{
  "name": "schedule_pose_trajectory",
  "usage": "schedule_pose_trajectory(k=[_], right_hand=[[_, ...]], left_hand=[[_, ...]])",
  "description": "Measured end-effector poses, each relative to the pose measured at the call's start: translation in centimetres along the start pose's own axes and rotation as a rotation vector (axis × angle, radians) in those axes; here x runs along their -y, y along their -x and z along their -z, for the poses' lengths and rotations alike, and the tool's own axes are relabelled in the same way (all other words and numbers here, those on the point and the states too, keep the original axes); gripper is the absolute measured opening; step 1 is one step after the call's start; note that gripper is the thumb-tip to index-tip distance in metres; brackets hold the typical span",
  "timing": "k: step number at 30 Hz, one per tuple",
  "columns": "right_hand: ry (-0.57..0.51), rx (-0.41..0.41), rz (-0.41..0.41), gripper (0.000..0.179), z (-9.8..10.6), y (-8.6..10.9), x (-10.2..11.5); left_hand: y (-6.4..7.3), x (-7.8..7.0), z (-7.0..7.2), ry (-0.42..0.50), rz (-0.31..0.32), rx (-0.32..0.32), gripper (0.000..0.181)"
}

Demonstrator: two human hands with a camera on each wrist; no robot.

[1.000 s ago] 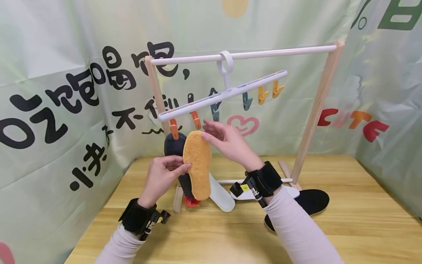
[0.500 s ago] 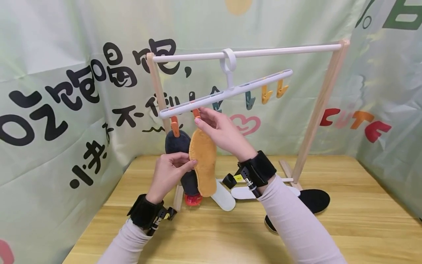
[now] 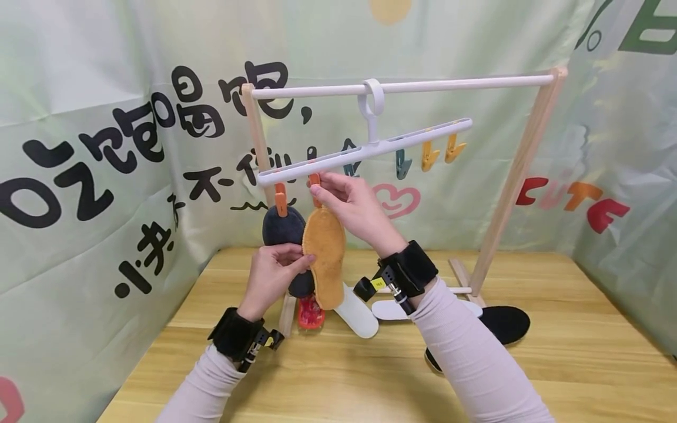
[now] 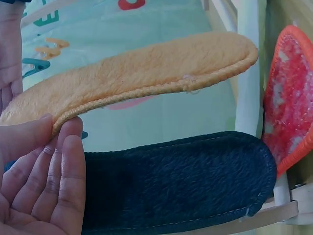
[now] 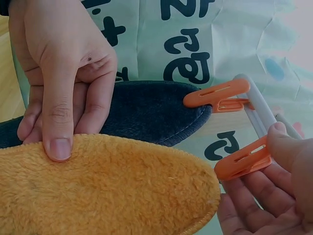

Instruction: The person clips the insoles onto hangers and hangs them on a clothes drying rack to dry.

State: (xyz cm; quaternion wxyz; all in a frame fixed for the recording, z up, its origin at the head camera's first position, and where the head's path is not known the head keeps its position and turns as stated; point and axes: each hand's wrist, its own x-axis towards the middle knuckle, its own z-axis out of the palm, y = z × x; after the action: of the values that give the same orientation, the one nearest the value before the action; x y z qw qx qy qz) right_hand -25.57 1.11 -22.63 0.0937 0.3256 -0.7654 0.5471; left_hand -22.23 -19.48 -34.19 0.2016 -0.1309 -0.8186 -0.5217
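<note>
1. Room: a pale green printed backdrop point(image 3: 449, 47) stands behind and at both sides.
2. Surface: a wood-grain table point(image 3: 370, 382), with a white insole point(image 3: 358, 315) and a black insole point(image 3: 505, 325) at its far part.
3. Drying rack point(image 3: 513, 188), wooden posts and white bar; from it a white clip hanger point(image 3: 402, 140) hangs tilted, low at the left.
4. Yellow fleece insole point(image 3: 328, 258), in front of the rack below the hanger's low end, long axis nearly vertical; a dark blue insole point(image 3: 282, 228) hangs just beside it, further left.
5. Left hand point(image 3: 272, 273), pinching the yellow insole's left edge between thumb and fingers; it is the nearer hand.
6. Right hand point(image 3: 357, 202), pinching the second orange clip point(image 5: 244, 159) at the insole's upper end.
7. Key relation: clip tip directly above the insole's rounded end, apparently meeting it; whether it bites cannot be told.
</note>
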Motion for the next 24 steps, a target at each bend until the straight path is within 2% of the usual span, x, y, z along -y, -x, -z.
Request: schedule_pose_trajectory(k=[9,18,24], right_hand=[[-0.007,-0.036,0.037,0.038,-0.14,-0.20,-0.61],[-0.016,-0.089,0.069,0.031,-0.44,-0.28,-0.46],[-0.048,-0.095,0.074,0.025,-0.47,-0.34,-0.30]], left_hand=[[0.07,0.48,-0.03,0.006,0.016,-0.016,0.018],[0.12,-0.04,0.40,-0.006,-0.022,-0.051,0.014],[0.11,-0.49,0.53,0.027,-0.040,-0.057,0.013]])
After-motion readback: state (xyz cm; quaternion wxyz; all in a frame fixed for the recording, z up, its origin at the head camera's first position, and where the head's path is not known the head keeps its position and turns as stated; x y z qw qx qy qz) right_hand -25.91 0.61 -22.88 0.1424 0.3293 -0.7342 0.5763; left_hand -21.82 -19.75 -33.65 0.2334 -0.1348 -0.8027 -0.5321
